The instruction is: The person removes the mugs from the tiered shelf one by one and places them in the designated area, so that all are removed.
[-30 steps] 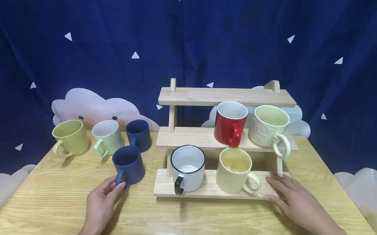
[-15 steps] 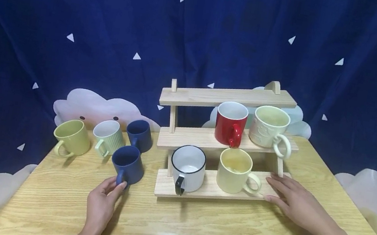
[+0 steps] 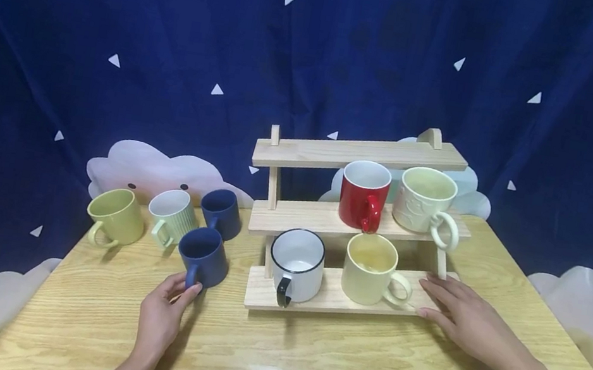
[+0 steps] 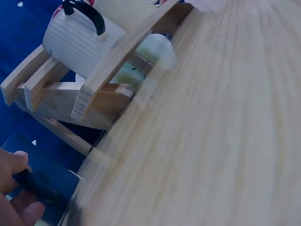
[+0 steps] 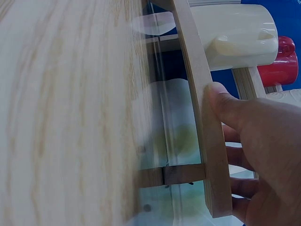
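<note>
My left hand (image 3: 163,309) pinches the handle of a dark blue mug (image 3: 203,257) between thumb and fingers. The mug stands upright at the front of a group of mugs, left of a wooden three-tier rack (image 3: 320,217). In the left wrist view, the thumb and fingertips sit on the handle of the blue mug (image 4: 35,153). My right hand (image 3: 473,326) rests at the right end of the rack's bottom shelf. Its thumb touches the front edge of the shelf board (image 5: 207,127), its fingers lying over the top.
A white mug with black rim (image 3: 297,271) and a cream mug (image 3: 366,275) stand on the bottom shelf. A red mug (image 3: 360,201) and an embossed pale mug (image 3: 417,203) occupy the middle one. Green (image 3: 121,219), ribbed (image 3: 176,218) and second blue (image 3: 223,215) mugs are behind the held mug.
My left hand and the blue mug have shifted very slightly up and away from me. The right hand stays at the rack.
</note>
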{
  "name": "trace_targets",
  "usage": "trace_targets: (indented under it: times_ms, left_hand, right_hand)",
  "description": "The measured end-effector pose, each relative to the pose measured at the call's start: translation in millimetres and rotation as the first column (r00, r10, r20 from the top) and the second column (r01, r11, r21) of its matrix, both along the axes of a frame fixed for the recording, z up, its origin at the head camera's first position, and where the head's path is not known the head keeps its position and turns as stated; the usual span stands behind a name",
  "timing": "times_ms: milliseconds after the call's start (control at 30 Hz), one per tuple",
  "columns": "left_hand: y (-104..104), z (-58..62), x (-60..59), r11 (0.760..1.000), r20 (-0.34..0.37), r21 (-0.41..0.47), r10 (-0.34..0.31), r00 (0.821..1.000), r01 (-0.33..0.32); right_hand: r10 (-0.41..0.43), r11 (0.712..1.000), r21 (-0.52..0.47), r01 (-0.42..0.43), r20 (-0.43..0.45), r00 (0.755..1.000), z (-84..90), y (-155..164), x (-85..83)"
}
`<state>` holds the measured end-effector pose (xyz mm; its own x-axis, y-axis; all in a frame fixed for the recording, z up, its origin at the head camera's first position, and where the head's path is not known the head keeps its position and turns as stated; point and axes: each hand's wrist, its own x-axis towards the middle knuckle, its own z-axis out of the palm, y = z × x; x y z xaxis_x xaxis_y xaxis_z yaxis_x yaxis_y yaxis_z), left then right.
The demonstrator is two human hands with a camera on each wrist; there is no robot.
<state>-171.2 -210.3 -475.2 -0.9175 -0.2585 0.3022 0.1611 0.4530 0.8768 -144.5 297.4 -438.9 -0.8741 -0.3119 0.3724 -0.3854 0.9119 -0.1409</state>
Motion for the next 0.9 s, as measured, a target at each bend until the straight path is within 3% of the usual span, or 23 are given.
trace_targets:
  times_ms: [133,367,733,900]
  left_hand:
    - [-1.7,1.3,-1.7,1.0,-0.001,-0.019,-0.022,1.0,0.022]
    - [-7.4,6.3,-5.0,0.987,0.029,-0.127,-0.093,0.995,0.096]
    - [-10.0,14.6,-3.3,0.971,0.046,-0.231,-0.06,0.997,0.069]
    - [-14.1,25.8,0.4,0.954,0.0,-0.299,-0.036,0.999,0.034]
  right_hand:
    - [0.0,1.0,-0.003,0.0,0.004,1.0,0.6,-0.3,0.7]
    - [0.009,1.0,-0.003,-0.009,-0.003,1.0,0.1,-0.3,0.6]
    - [0.01,1.0,-0.01,-0.01,-0.005,1.0,-0.1,0.4,1.8]
    - [0.019,1.0,-0.005,-0.019,-0.007,1.0,2.3,-1.1,1.3]
